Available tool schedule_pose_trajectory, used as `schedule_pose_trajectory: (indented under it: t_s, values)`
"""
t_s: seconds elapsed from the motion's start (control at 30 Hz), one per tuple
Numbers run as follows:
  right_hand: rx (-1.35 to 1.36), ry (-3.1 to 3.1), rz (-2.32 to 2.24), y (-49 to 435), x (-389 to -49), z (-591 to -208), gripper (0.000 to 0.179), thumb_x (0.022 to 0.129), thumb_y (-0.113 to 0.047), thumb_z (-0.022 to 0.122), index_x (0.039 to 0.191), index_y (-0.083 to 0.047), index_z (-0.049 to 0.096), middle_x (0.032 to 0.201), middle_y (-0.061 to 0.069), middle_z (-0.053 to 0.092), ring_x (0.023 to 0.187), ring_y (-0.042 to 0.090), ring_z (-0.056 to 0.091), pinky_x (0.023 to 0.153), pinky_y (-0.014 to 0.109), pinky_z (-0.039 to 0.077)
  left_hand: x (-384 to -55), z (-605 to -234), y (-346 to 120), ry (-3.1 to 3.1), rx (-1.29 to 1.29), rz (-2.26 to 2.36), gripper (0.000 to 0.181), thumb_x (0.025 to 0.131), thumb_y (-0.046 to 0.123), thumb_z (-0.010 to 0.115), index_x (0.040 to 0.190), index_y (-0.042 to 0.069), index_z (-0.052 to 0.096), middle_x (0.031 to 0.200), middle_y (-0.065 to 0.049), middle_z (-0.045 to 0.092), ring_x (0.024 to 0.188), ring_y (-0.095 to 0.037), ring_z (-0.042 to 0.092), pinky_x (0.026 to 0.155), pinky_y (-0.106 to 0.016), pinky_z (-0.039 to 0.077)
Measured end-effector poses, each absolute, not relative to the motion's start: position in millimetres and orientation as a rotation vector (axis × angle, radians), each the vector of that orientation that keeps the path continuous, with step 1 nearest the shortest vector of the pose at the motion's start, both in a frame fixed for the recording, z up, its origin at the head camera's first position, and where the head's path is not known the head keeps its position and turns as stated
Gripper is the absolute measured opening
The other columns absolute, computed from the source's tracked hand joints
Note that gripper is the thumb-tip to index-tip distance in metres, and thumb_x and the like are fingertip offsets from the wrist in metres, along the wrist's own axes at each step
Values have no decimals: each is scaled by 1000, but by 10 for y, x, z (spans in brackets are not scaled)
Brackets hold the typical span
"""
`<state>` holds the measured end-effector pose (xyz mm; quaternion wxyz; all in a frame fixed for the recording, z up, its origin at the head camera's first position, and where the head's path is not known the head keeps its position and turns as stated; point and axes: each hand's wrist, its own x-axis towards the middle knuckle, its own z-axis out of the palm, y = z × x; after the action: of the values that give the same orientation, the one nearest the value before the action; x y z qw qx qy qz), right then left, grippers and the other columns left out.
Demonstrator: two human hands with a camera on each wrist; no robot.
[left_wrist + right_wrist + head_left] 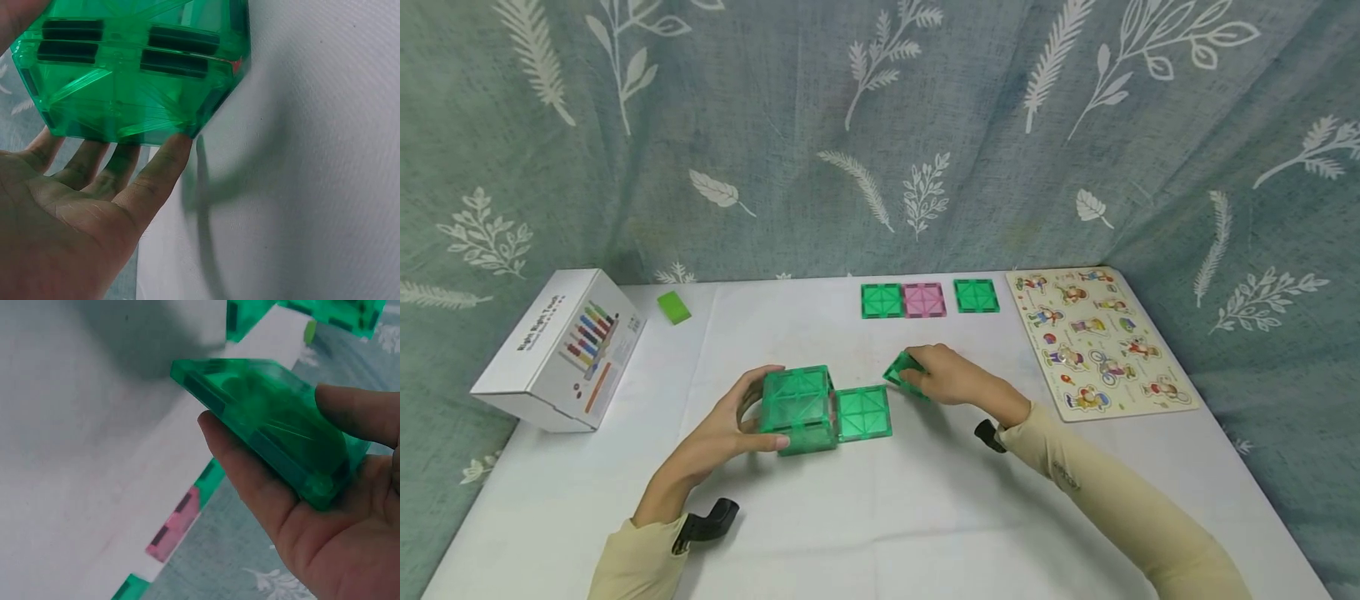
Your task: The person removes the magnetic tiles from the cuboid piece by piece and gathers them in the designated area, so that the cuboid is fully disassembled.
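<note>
My left hand (730,429) grips a box of translucent green magnetic tiles (796,398) from its left side, thumb at the near edge and fingers round the far side. In the left wrist view, fingertips press against the box (131,81), where dark magnet strips line the tile edges. One green tile (863,413) extends flat from the box's right side. To the right of that, my right hand (951,375) pinches a loose green tile (269,419), tilted, between thumb and fingers.
At the back of the white table lie a green tile (881,301), a pink tile (924,300) beside it and another green tile (976,296). A picture puzzle board (1093,342) is at right. A white box (561,346) and a small green block (673,307) are at left.
</note>
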<state>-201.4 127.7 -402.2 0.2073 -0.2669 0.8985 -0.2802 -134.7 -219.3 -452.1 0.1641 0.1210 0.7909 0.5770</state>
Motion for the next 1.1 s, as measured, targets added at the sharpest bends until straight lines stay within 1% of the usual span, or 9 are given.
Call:
schedule_pose_trajectory:
  t_s: [0.1, 0.27, 0.4, 0.47, 0.53, 0.6, 0.7, 0.83, 1.1]
  values:
    - [-743, 2530, -782, 1286, -2110, -4058, 23, 105, -17, 52, 84, -9, 50, 69, -2, 34, 64, 13, 35, 64, 26, 32, -1342, -4515, -2191, 2252, 347, 1646, 97, 79, 14, 85, 156, 24, 27, 163, -13, 23, 156, -44, 10, 117, -70, 26]
    - [-731, 2628, -843, 1235, -2227, -4113, 28, 103, -17, 58, 76, -10, 50, 65, -2, 34, 61, 12, 33, 62, 25, 30, -1338, -4519, -2185, 2254, 348, 1641, 96, 79, 14, 84, 156, 24, 27, 163, -15, 22, 155, -46, 8, 116, -72, 24]
    - [-719, 2746, -874, 1139, -2304, -4171, 26, 100, -16, 63, 75, -8, 56, 62, -2, 37, 59, 11, 33, 60, 23, 30, -1321, -4525, -2180, 2254, 337, 1641, 95, 80, 14, 84, 155, 25, 28, 164, -15, 21, 156, -46, 7, 116, -72, 24]
    - [-716, 2825, -863, 1080, -2340, -4210, 22, 98, -16, 65, 78, -6, 62, 62, 1, 46, 60, 12, 38, 59, 25, 33, -1315, -4528, -2176, 2257, 336, 1639, 95, 80, 15, 84, 155, 25, 28, 164, -15, 21, 155, -46, 7, 116, -73, 25]
    - [-696, 2895, -851, 1010, -2369, -4256, 16, 97, -17, 67, 88, -4, 70, 72, 4, 63, 65, 13, 52, 62, 27, 42, -1311, -4532, -2174, 2260, 335, 1636, 95, 80, 15, 84, 156, 24, 27, 164, -16, 21, 155, -47, 7, 115, -73, 25]
    - [-685, 2952, -837, 940, -2392, -4310, 16, 97, -18, 67, 102, -5, 75, 90, 8, 75, 76, 16, 66, 68, 31, 52, -1308, -4536, -2175, 2263, 329, 1637, 95, 81, 16, 84, 156, 23, 26, 163, -16, 22, 155, -47, 8, 116, -73, 24]
    - [-700, 2995, -808, 850, -2415, -4385, 24, 98, -19, 66, 118, -9, 74, 115, 9, 76, 100, 24, 74, 84, 40, 60, -1302, -4535, -2178, 2259, 321, 1643, 96, 80, 15, 84, 156, 23, 26, 162, -15, 24, 155, -46, 8, 116, -72, 23]
    - [-749, 3016, -741, 791, -2436, -4468, 25, 98, -16, 66, 121, -11, 73, 120, 8, 75, 110, 25, 72, 92, 43, 59, -1298, -4536, -2187, 2232, 344, 1655, 95, 79, 13, 84, 155, 25, 28, 162, -15, 23, 155, -45, 8, 116, -72, 23]
    - [-863, 2987, -679, 788, -2496, -4553, 28, 98, -13, 65, 125, -9, 71, 123, 9, 73, 115, 25, 70, 97, 42, 57, -1288, -4524, -2202, 2194, 432, 1640, 96, 78, 12, 84, 155, 22, 28, 159, -15, 28, 154, -48, 11, 113, -67, 34]
